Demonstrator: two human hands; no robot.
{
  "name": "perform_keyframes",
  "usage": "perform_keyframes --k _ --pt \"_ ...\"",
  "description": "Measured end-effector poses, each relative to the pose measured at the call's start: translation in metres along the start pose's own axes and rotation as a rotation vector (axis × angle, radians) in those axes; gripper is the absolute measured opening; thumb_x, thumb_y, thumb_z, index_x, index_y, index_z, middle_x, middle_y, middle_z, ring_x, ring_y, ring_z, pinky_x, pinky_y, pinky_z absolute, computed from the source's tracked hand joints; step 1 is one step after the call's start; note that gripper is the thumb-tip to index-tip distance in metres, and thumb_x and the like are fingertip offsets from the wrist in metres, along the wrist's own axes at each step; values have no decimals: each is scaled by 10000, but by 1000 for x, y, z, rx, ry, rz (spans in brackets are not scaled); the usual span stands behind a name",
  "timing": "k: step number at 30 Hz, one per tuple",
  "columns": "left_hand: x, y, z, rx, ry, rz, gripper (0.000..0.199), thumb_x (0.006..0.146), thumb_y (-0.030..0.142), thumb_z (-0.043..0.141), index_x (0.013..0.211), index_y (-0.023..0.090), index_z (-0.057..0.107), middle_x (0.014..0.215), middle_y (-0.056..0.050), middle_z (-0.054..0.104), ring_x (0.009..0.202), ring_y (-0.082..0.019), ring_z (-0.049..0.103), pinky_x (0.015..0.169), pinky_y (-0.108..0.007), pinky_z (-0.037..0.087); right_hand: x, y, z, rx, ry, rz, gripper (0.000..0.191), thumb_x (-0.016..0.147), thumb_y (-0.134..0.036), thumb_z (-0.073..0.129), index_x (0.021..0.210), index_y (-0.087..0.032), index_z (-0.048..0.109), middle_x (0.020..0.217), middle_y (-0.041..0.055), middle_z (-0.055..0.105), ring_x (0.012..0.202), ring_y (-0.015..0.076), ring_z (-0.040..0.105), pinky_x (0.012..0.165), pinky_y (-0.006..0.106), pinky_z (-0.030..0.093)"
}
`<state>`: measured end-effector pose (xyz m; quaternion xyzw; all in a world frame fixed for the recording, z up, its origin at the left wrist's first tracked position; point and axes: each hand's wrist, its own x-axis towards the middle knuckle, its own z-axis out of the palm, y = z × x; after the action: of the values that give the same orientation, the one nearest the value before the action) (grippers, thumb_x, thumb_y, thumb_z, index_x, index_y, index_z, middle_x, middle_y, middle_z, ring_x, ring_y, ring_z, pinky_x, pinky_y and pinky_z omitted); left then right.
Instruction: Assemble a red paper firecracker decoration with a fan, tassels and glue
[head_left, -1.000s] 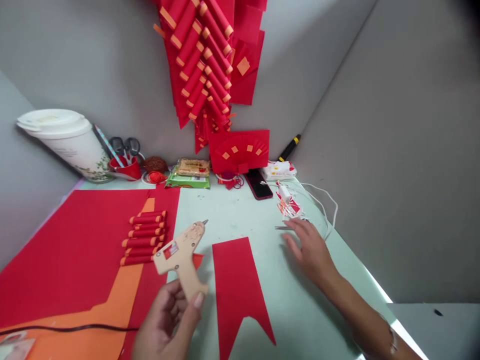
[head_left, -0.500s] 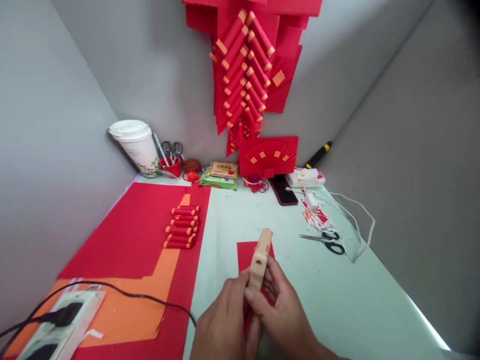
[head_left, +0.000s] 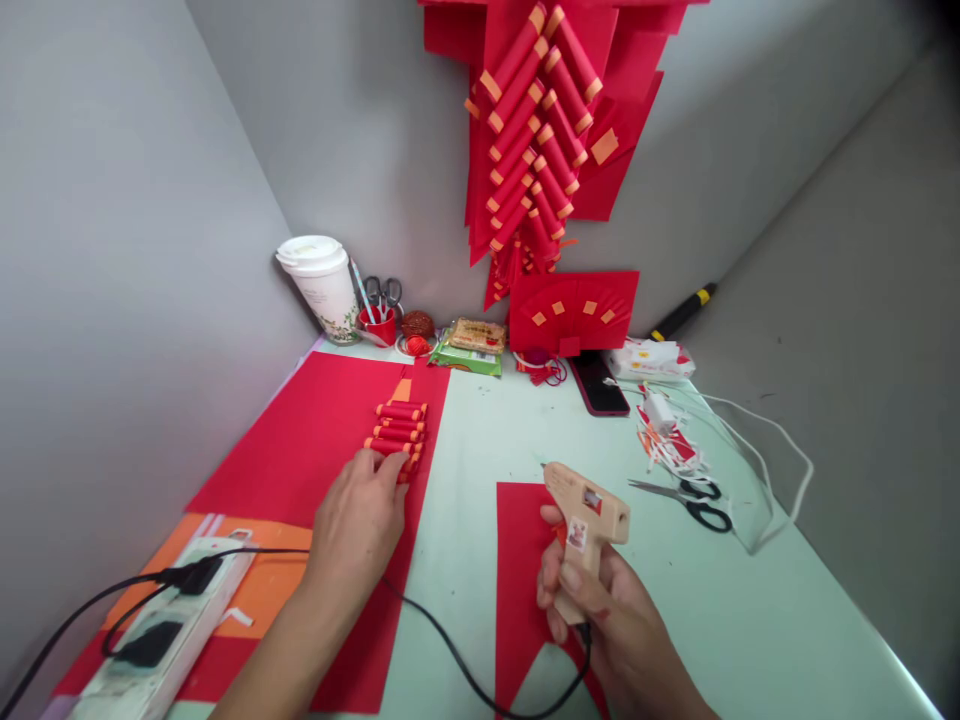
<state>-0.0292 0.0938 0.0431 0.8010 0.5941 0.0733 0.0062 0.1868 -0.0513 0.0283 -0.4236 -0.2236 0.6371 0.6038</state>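
Observation:
My right hand (head_left: 600,600) grips the handle of a cream hot glue gun (head_left: 585,505), its nozzle pointing left over the table. A black cord runs down from the handle. Under the gun lies a cut piece of red paper (head_left: 517,590), partly covered by my right hand. My left hand (head_left: 360,515) reaches to the near end of a stack of red paper rolls (head_left: 399,423) with orange end bands. Its fingers are bent around the nearest roll, which they mostly hide.
Red sheets (head_left: 292,430) and orange paper (head_left: 270,590) lie on the left, with a power strip (head_left: 172,620) on them. Scissors (head_left: 697,500), a phone (head_left: 600,385) and white cables (head_left: 772,440) are to the right. A lidded cup (head_left: 319,290) stands behind. Paper firecrackers (head_left: 540,140) hang on the wall.
My left hand has left the glue gun and moved left to the stack of rolls. My right hand now holds the gun alone by its handle, turned sideways. The view has shifted left.

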Motion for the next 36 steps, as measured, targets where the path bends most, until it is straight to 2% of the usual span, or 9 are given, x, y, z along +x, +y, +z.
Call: perform_keyframes --k 10,15,18,21,24,26,29,33,36 --pt "7 0 4 -142 95 -46 234 913 259 499 1044 203 685 967 -91 561 889 -284 580 689 -344 412 -5 16 -2 -26 -85 24 653 875 -447 706 1397 -157 442 738 25 646 536 137 548 530 275 466" --pt "-5 8 -10 -443 128 -112 206 935 401 515 1034 235 589 908 -39 644 776 -215 634 676 -307 463 -3 14 -2 26 -71 -7 650 856 -428 719 1390 -172 451 716 16 635 523 135 532 479 250 443" --pt "-15 22 -23 -757 107 -164 260 962 457 485 1125 257 521 932 -9 683 790 -165 669 686 -251 511 -2 12 -3 24 -88 -22 669 852 -449 719 1398 -184 437 721 21 632 568 156 558 458 239 439" --pt "-23 38 -34 -1411 -59 -368 363 883 381 653 1217 276 556 824 39 671 690 -119 643 681 -215 519 -4 12 -5 19 -107 -31 668 859 -469 712 1401 -202 428 708 13 622 562 151 558 431 212 412" --pt "-27 51 -35 -1759 -226 -605 294 830 256 729 1109 201 656 824 1 703 715 -125 679 710 -211 556 -6 13 -6 14 -116 -29 667 856 -481 716 1396 -215 430 711 1 619 504 114 512 408 185 382" --pt "-29 56 -30 -1856 -275 -768 156 817 132 724 966 163 692 872 -35 736 755 -134 711 751 -213 577 -7 14 -6 12 -93 -30 662 861 -502 703 1393 -214 434 704 -5 615 474 99 488 398 179 371" --pt "-31 60 -20 -1891 -311 -920 176 796 -14 685 866 147 704 864 -43 751 763 -125 728 765 -195 587 -10 16 -7 10 -36 -28 656 867 -534 681 1382 -198 451 664 -15 599 438 90 459 381 175 349" --pt "-35 64 -7 -1903 -380 -927 114 806 9 692 815 120 716 805 -54 739 729 -120 716 742 -192 591 -14 25 -7 0 39 -15 615 891 -560 641 1345 -169 501 625 -7 597 416 87 438 374 177 331" --pt "-41 68 -1 -1918 -462 -864 78 788 153 767 810 98 717 811 -92 743 635 -124 672 607 -208 574 -17 29 -6 -37 63 -13 624 852 -578 683 1301 -167 547 659 9 614 439 102 470 381 193 344"
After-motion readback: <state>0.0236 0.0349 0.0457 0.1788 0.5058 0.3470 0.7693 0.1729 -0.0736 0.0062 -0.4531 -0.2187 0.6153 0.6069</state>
